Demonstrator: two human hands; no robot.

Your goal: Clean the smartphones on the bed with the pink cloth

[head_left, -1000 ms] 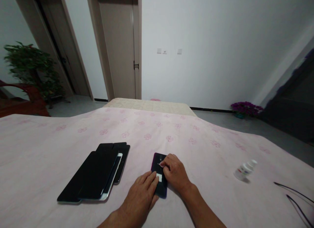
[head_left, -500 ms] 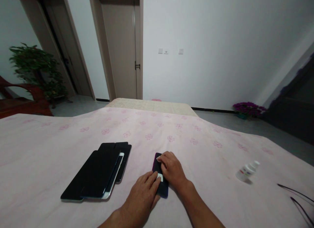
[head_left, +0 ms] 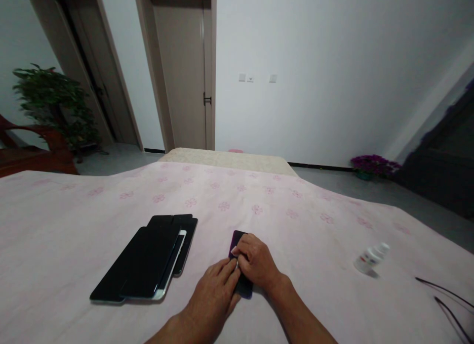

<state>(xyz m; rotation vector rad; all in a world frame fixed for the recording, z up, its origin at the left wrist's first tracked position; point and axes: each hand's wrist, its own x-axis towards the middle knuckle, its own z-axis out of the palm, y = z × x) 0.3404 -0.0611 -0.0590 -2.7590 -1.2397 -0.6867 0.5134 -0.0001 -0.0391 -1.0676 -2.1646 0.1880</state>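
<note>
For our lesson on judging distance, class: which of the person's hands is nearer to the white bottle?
Right. The right hand, over the dark phone, is left of the white bottle; the left hand is farther left, beyond the right hand.

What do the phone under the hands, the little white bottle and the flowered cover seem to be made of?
The phone: perhaps glass or plastic; its dark surface looks smooth, with a bluish edge.
The bottle: likely plastic, white with coloured marks; blur hides its finish.
The cover: probably fabric, matte and softly wrinkled.
</note>
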